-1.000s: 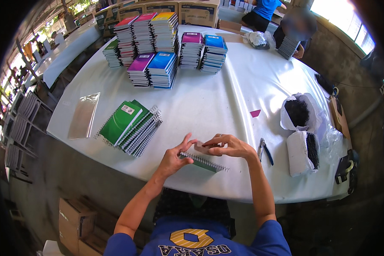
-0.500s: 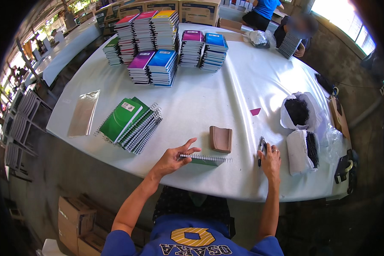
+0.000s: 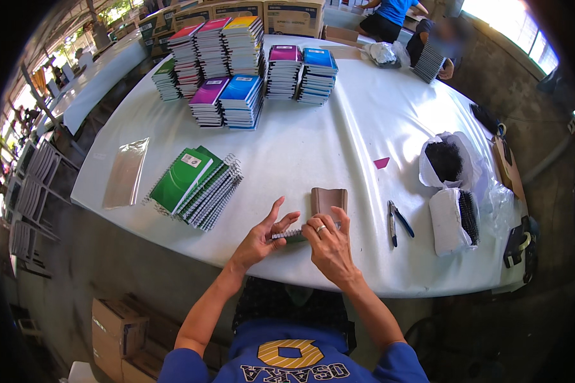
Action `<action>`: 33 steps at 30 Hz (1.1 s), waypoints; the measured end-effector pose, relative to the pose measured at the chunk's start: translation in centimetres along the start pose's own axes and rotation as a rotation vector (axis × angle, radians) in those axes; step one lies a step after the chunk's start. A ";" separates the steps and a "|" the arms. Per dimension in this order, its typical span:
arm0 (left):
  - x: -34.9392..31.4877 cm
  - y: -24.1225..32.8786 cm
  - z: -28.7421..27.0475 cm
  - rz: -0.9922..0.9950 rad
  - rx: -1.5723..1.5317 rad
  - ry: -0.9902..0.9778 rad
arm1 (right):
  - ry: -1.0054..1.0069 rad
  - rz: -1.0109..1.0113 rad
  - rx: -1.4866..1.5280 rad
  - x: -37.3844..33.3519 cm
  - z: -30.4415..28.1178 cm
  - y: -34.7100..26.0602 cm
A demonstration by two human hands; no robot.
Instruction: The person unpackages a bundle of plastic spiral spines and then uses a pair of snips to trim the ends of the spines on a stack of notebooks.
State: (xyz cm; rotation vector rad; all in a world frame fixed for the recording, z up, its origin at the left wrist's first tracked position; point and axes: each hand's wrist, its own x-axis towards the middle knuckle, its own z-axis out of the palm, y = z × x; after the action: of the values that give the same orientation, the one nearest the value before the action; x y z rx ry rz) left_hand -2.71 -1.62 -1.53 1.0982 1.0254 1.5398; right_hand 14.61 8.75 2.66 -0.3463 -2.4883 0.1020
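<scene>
A green spiral notebook (image 3: 294,238) stands on edge at the table's front, its wire coil upward. My left hand (image 3: 259,239) holds its left end, with the thumb against it and the other fingers raised. Over the right end, my right hand (image 3: 328,246) has curled fingers closed at the coil; they hide that end. Just behind is a brown block (image 3: 329,199) with a hollowed top, partly covered by my right fingers. Cutting pliers (image 3: 397,222) with dark blue handles lie on the table to the right, apart from my hand.
Green spiral notebooks (image 3: 185,179) lie piled at left beside clear plastic sheets (image 3: 126,172). Tall notebook stacks (image 3: 243,92) stand at the back. Rightward are a bag of black coils (image 3: 444,159), a white-wrapped coil bundle (image 3: 450,220) and a pink scrap (image 3: 381,163). A co-worker (image 3: 434,54) holds notebooks.
My right hand has left the pliers on the table and moved left to the notebook's coil. My left hand stays at the notebook's left end.
</scene>
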 end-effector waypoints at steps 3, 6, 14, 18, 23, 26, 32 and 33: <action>-0.5 -0.5 -0.2 0.026 0.023 -0.023 | -0.032 0.027 0.021 0.8 -0.2 -0.5; -0.7 -1.1 -1.1 -0.105 0.054 -0.016 | -0.007 0.131 0.112 1.3 -0.3 -1.2; -0.7 -1.1 0.0 -0.040 0.167 0.030 | -0.039 -0.014 0.068 0.5 0.4 0.2; -1.2 -1.6 -0.5 0.049 0.202 0.008 | -0.057 -0.022 0.033 0.4 -0.2 -0.4; -1.4 -1.5 -0.1 0.019 0.241 -0.049 | 0.142 0.311 0.081 -1.6 -2.2 4.4; -1.7 -0.6 1.2 -0.064 0.109 0.050 | -0.012 0.695 -0.464 -6.3 -2.4 10.1; -0.8 -2.4 1.5 0.100 0.420 0.043 | -0.150 0.785 -0.524 -10.8 -1.2 13.3; -0.7 -2.0 1.9 0.100 0.421 0.037 | -0.127 0.751 -0.515 -11.0 -1.5 13.4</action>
State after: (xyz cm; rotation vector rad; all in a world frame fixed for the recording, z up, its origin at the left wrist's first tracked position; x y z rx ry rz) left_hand -0.33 -1.75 -3.10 1.4295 1.3790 1.4621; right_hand 27.00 18.70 -4.42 -1.5117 -2.3399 -0.2259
